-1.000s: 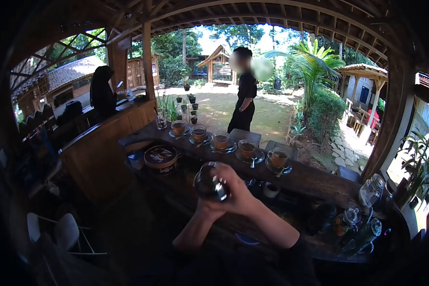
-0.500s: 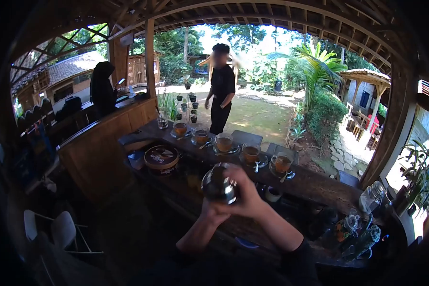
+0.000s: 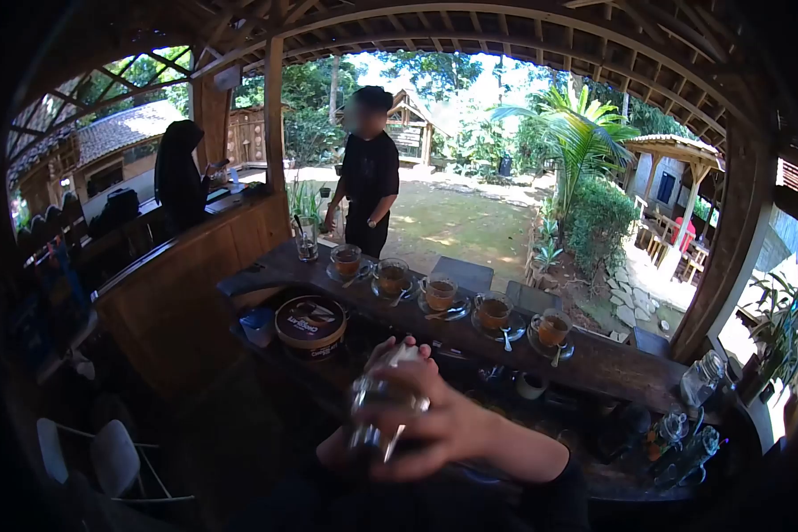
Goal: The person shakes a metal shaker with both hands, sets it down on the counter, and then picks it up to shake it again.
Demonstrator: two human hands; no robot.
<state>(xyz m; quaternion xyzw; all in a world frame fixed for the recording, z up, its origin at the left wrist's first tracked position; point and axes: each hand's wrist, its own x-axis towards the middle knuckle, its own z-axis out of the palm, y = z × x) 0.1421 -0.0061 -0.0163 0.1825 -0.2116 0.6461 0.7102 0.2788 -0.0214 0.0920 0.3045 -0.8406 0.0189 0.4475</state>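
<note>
A shiny jar-like container (image 3: 386,403), blurred by motion, is held low in front of me, below the counter. My right hand (image 3: 443,412) wraps over its near and right side with bent fingers. Behind and beneath it, my left hand (image 3: 399,353) supports the container, mostly hidden by it, with fingertips showing above. Beyond my hands, several glass cups of brown drink stand on saucers with spoons, among them a middle cup (image 3: 439,291) and a right-end cup (image 3: 551,328). A round chocolate tub (image 3: 310,324) sits to the left of my hands.
A wooden counter (image 3: 612,372) runs across the front. Glass jars (image 3: 702,377) stand at its right end, a glass with spoons (image 3: 307,241) at its left. A person in black (image 3: 370,173) stands beyond it; another (image 3: 182,177) is at the left. White chairs (image 3: 115,457) are lower left.
My hands and the container have moved down and slightly left, and the container is tilted differently. My view has shifted a little. The person beyond the counter has moved left.
</note>
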